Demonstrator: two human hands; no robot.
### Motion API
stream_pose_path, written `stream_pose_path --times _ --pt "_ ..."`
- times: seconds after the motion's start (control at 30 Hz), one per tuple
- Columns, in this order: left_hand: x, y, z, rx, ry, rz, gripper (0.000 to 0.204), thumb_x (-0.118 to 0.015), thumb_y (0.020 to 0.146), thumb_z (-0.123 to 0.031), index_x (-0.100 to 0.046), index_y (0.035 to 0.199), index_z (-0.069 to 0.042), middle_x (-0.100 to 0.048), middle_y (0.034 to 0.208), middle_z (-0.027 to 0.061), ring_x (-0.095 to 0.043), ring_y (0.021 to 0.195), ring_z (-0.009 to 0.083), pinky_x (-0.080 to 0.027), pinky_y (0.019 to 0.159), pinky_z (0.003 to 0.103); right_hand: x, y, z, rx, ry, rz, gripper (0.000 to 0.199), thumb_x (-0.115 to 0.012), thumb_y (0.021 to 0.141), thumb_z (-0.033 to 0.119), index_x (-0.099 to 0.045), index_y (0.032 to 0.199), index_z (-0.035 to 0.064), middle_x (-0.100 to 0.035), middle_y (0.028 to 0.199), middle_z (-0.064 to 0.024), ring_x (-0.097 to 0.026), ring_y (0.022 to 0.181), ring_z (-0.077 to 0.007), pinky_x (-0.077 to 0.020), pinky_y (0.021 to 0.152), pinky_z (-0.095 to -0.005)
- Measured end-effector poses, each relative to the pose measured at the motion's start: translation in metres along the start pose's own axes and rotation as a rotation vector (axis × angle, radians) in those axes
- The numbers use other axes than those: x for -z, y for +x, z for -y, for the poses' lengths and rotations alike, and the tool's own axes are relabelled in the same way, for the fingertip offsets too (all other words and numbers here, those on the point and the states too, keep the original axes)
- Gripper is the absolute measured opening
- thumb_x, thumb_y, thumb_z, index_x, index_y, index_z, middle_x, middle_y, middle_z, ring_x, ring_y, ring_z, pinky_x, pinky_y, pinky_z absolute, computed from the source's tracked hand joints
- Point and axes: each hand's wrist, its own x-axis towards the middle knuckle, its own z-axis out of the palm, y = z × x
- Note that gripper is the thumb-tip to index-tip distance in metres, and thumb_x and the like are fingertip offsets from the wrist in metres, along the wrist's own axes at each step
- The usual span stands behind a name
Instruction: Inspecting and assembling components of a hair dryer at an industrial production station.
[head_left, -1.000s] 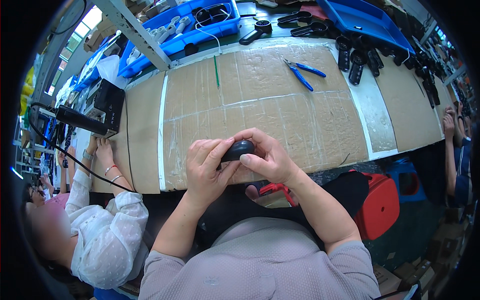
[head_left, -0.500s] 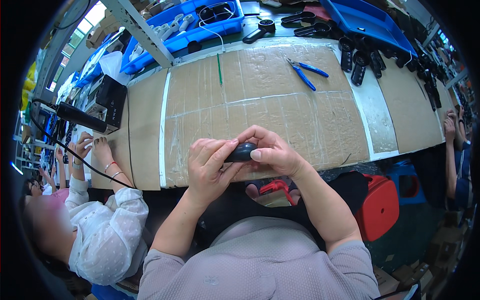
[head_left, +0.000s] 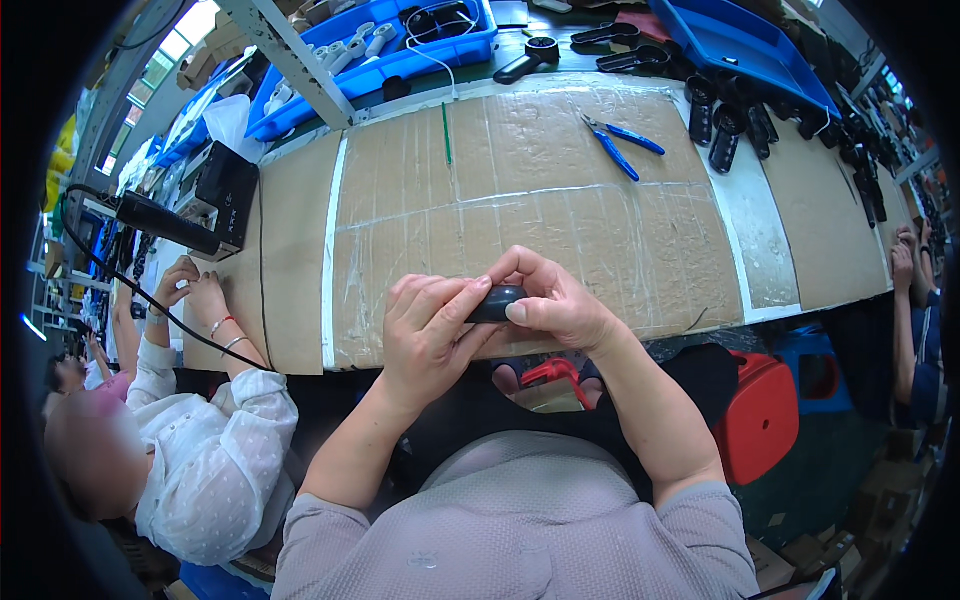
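Both hands meet at the worktop's (head_left: pixel 560 210) near edge: the left hand (head_left: pixel 432 335) and right hand (head_left: pixel 560 305) grip a small black part (head_left: pixel 496 302) between their fingers, with blue pliers (head_left: pixel 618 146) lying well beyond

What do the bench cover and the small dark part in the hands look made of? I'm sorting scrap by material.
The bench cover looks like brown cardboard sheets under clear glossy tape: seams and shiny strips show. The small dark part, pinched between the left hand and the right hand, looks like black moulded plastic with a smooth, slightly glossy rounded shell, though rubber can't be ruled out.
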Motion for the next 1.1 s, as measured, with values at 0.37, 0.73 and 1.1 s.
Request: stream_pose_path --times 0.37,0.73,1.1 --pt "-0.001 -0.003 -0.005 0.003 0.045 -0.003 0.049 -0.081 0.08 -0.016 -0.067 0.126 -0.009 -0.068 0.115 0.004 -0.062 0.098 0.02 -0.045 0.095 0.037 -0.017 -0.007 0.0 0.103 -0.332 -0.18 0.025 -0.058 0.09 0.011 -0.063 0.114 0.0049 -0.062 0.086 -0.0049 -0.054 0.073 -0.0108 -0.0459 0.068 -0.0211" --pt "0.023 -0.048 0.002 0.846 -0.922 -0.124 0.084 -0.081 0.082 -0.012 -0.032 0.15 -0.008 -0.051 0.138 0.0183 -0.059 0.118 0.0322 -0.045 0.108 0.04 -0.015 -0.011 0.005 0.199 -0.38 -0.115 0.033 -0.058 0.093 0.011 -0.061 0.125 0.0051 -0.06 0.096 -0.006 -0.054 0.075 -0.0117 -0.0465 0.071 -0.0229" --pt "0.005 -0.057 0.017 0.343 -0.482 -0.176 0.087 -0.085 0.075 -0.005 -0.034 0.146 -0.009 -0.05 0.14 0.0175 -0.057 0.12 0.0299 -0.047 0.104 0.041 -0.011 -0.007 0.003 0.09 -0.221 -0.238 0.036 -0.056 0.099 0.01 -0.055 0.135 0.0057 -0.058 0.1 -0.0059 -0.053 0.077 -0.0093 -0.0466 0.069 -0.0186"
